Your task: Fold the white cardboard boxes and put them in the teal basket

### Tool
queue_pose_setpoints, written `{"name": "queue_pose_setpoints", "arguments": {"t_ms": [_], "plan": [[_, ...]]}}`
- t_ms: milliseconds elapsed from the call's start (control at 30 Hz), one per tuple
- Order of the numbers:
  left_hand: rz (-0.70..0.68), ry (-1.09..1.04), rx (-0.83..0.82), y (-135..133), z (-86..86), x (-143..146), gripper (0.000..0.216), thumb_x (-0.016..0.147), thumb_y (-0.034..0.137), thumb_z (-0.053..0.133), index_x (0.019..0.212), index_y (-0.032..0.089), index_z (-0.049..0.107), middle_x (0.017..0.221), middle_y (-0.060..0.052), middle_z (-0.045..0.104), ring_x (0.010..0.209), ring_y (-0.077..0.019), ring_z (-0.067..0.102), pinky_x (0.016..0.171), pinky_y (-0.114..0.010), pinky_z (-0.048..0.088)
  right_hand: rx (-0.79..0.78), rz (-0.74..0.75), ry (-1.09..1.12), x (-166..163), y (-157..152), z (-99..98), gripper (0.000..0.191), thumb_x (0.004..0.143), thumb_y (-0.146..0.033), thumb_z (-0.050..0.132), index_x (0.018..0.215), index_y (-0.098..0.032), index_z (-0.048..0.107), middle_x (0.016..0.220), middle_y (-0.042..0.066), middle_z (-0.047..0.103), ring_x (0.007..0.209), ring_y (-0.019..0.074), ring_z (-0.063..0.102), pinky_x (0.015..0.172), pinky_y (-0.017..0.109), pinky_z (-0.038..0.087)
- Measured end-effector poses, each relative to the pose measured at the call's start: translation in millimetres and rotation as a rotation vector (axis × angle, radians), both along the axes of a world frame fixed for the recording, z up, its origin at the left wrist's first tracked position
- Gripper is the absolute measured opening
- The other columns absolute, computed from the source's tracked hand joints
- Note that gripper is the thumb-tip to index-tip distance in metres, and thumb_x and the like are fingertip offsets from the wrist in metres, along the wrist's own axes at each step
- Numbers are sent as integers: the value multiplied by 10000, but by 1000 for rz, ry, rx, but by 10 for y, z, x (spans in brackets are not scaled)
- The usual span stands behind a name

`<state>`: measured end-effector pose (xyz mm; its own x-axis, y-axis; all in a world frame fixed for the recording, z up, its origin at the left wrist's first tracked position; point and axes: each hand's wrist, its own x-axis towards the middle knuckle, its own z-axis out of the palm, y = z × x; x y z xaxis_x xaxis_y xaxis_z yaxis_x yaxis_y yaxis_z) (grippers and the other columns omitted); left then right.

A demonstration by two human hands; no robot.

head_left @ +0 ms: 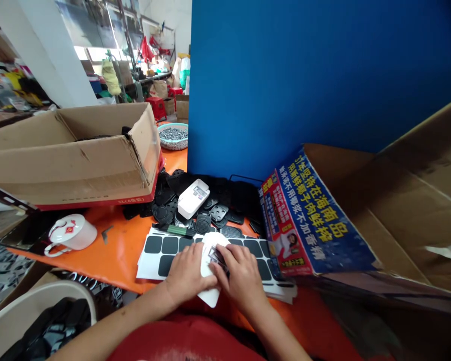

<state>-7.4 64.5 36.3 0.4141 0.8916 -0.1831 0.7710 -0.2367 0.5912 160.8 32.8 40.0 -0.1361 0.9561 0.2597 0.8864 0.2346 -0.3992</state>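
My left hand (188,271) is closed around the left edge of a white card (210,297) with rounded ends and a small printed picture. From the other side, the fingers of my right hand (242,276) are bent over the card's printed part, thumb and fingertips close together; whether they pinch anything besides the card is hidden. Beneath both hands lie white sheets (145,268) bearing rows of black rounded squares. Just beyond is a pile of black plastic pieces (163,213), with a white stack of printed cards (193,199) on top. A green-and-black tool (175,229) rests along the sheets' far edge.
A cardboard box (67,165) stands left, with a white lidded mug (73,231) before it. A tub (86,288) of black parts sits lower left. Right is a printed carton (315,215); behind rises a blue panel (304,75). A basket (175,144) holds small metal pieces.
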Motion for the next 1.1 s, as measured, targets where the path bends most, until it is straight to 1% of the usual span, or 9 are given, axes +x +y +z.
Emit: {"name": "queue_pose_setpoints", "arguments": {"t_ms": [100,200,267,400,500,667,800,967,1100], "plan": [[-17,35,106,-43,-81,14,593,794,468,641,1273,162,474,1183,-155,602,1049,-330,575,868,-425,453,-78,-28,126,-18,57,-8,219,830,-292,630,1032,-207,620,994,103,627,917,282,541,793,407,423],[10,-26,356,-87,-178,18,679,802,532,645,1324,150,437,1302,-195,538,1162,-362,518,930,-465,422,-126,-10,210,25,181,95,24,824,-235,601,806,-224,589,824,49,624,813,238,559,718,356,412],[34,-75,544,-95,-172,-6,682,803,531,653,1315,124,459,1303,-226,533,1175,-384,503,936,-483,401,-118,19,224,74,234,232,103,834,-225,590,734,-228,567,749,27,625,771,223,565,700,347,394],[-108,-170,662,-36,41,-99,246,935,282,495,1110,159,615,829,-111,667,754,-248,605,711,-367,407,-53,19,316,169,250,541,112,867,-260,582,757,-240,575,733,17,648,735,216,578,702,351,404],[-148,-263,606,31,187,-134,231,959,183,412,1027,185,632,732,-63,656,643,-193,574,650,-321,379,-23,8,389,195,260,616,69,901,-306,563,901,-258,613,845,38,681,736,221,594,700,355,432],[-144,-103,557,25,111,-144,270,943,399,498,969,175,645,823,-87,651,766,-231,583,702,-344,408,118,-4,366,287,221,240,110,919,-268,543,991,-251,624,965,70,677,913,254,619,795,386,465],[-297,-171,508,-45,6,-218,372,883,439,584,1152,188,641,1119,-165,650,1067,-336,560,913,-479,409,236,-138,303,542,-158,-182,193,911,-224,530,1088,-240,606,1011,99,653,993,279,590,869,449,462],[-631,-310,305,-12,79,-172,667,748,511,722,1339,258,545,1444,-158,479,1370,-410,349,1152,-574,127,128,-153,204,798,-929,-540,430,841,-307,657,1256,-257,562,1134,116,636,1058,315,580,894,477,473],[-717,-223,229,53,68,-32,714,701,408,759,1356,247,524,1527,-156,357,1432,-413,222,1157,-605,3,-28,-185,-18,842,-1304,-857,775,676,-496,789,1356,-247,516,1179,155,608,1056,388,560,875,545,467]]}}
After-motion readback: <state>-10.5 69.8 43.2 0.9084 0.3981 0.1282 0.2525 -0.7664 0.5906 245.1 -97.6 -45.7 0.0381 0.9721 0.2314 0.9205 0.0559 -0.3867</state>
